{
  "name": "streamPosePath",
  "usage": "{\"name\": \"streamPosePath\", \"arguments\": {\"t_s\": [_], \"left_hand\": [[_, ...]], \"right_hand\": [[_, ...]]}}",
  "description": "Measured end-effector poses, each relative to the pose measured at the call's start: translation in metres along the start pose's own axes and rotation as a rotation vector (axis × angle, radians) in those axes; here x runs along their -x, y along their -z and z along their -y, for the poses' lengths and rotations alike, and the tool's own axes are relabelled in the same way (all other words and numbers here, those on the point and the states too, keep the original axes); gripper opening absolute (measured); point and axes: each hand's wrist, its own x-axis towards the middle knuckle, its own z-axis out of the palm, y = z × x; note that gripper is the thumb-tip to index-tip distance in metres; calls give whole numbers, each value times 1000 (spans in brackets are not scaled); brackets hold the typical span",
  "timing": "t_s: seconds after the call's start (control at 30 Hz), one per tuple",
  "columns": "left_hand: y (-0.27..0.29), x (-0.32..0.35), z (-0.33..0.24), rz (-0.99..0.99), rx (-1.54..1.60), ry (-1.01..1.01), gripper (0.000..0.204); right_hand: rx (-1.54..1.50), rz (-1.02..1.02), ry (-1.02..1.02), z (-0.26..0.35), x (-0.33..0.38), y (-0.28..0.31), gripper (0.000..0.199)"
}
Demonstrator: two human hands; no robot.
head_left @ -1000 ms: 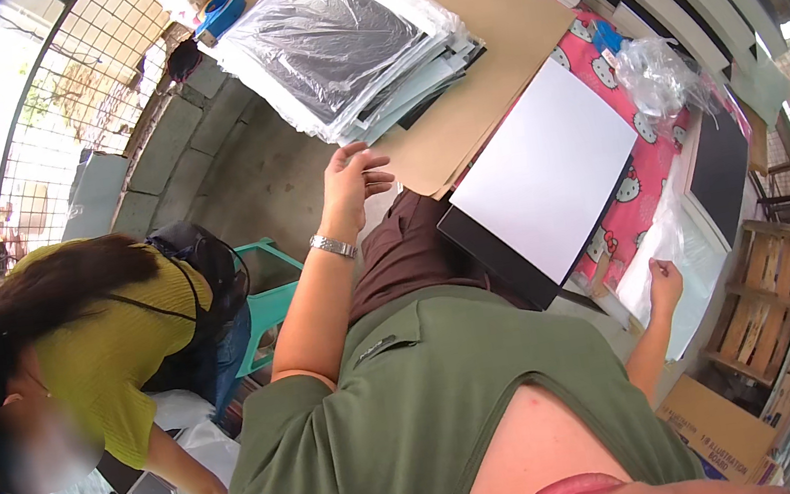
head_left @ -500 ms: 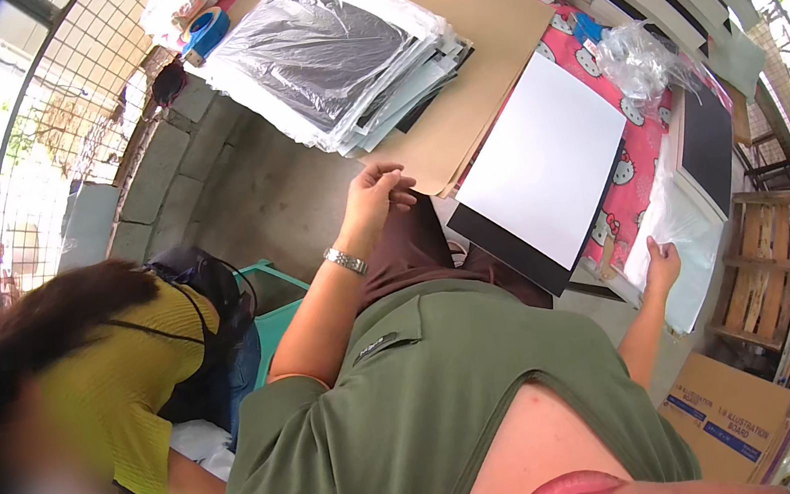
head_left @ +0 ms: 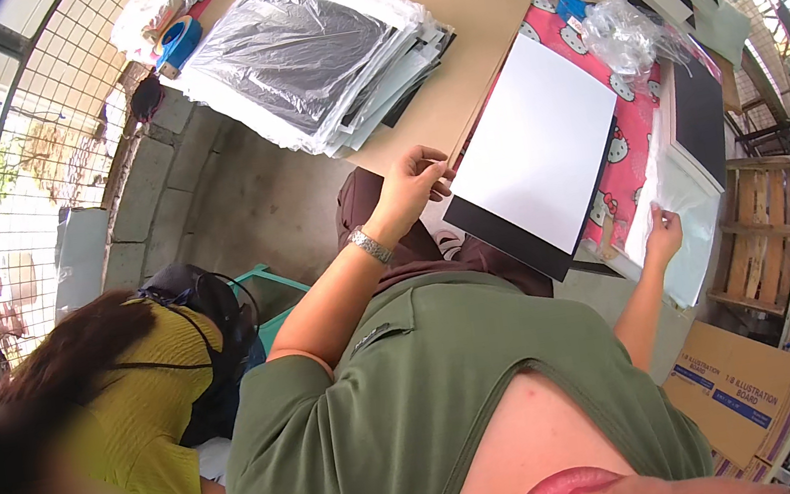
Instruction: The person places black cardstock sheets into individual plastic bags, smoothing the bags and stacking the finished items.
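Observation:
A white sheet [head_left: 542, 140] lies on a black board [head_left: 525, 241] at the table's near side. Just left of them, beside the brown cardboard's near edge, is my left hand [head_left: 419, 186], fingers curled in with thumb and forefinger close together. Whether anything is pinched there is hidden. At the right, my right hand [head_left: 663, 235] grips the near edge of a clear plastic sleeve [head_left: 691, 231], thumb against fingers. The sleeve belongs to a pile partly covered by a black-faced board [head_left: 701, 121].
Plastic-wrapped black sheets [head_left: 292, 54] are stacked on brown cardboard [head_left: 473, 9]. Blue tape [head_left: 178, 43] sits far left, crumpled clear plastic [head_left: 626, 38] on the pink cloth [head_left: 608, 96]. A person in a yellow top [head_left: 148, 393] bends at my left; a cardboard box [head_left: 732, 381] stands lower right.
My left hand has moved right toward the white sheet. My right hand stays at the plastic sleeve, slightly higher in view. The view has shifted a little, and the person at left has moved lower.

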Motion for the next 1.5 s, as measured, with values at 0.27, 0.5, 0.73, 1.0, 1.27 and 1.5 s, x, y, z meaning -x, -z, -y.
{"name": "streamPosePath", "arguments": {"t_s": [0.27, 0.5, 0.73, 1.0, 1.27, 1.5], "left_hand": [[-33, 12, 10, 216, -411, -200, 33], [-66, 13, 3, 390, -5, -327, 57], [-39, -5, -36, 132, -191, -111, 8], [-43, -11, -24, 59, 194, -179, 15], [-46, -7, -39, -34, 184, -257, 28], [-45, 8, -35, 77, -25, -195, 38]], "right_hand": [[-301, 363, 261, 116, 52, -9, 22], [-1009, 1216, 72, 273, 112, 22, 19], [-985, 940, -125, 275, 87, 18, 30], [-1192, 1083, -266, 252, 100, -3, 17], [-1167, 995, -75, 266, 105, 9, 15], [-884, 864, 62, 251, 75, -1, 14]]}}
